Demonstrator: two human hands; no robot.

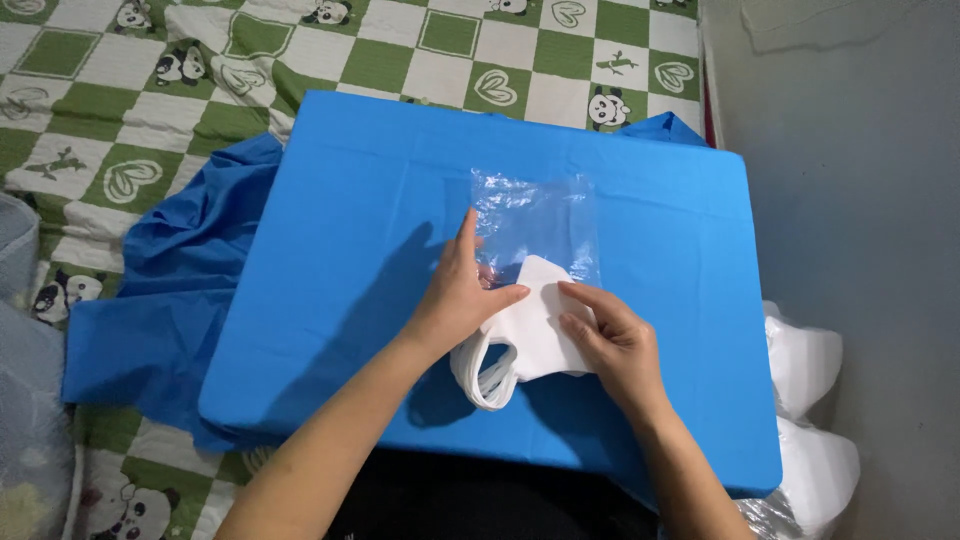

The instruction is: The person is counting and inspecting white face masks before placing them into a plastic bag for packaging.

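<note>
On the blue-covered board point(340, 300) in front of me, both my hands work at a stack of white face masks point(535, 335) and a clear plastic bag point(535, 225). My left hand point(460, 295) lies flat with the fingers spread, the forefinger stretched along the bag's left edge and the thumb pressing on the top of the white stack. My right hand point(610, 340) rests on the right side of the stack, fingers bent over it and the thumb lying across its upper edge. Neither hand is closed around anything; both press down from above, a short way apart, with the stack between them.

The stack's pointed upper end reaches the mouth of the bag, but I cannot tell whether it sits inside the film or only against it, because the plastic is see-through and crinkled with glare. The white ear loops point(487, 380) hang out toward me on the left. How many masks are in the stack is hard to make out.

Under the board, blue cloth point(160, 290) spills onto a green-and-white checked quilt with pandas point(110, 110). At the right edge, bags of white goods point(810, 400) are partly hidden by the board and cut off by the frame. A grey wall point(850, 150) stands to the right.
</note>
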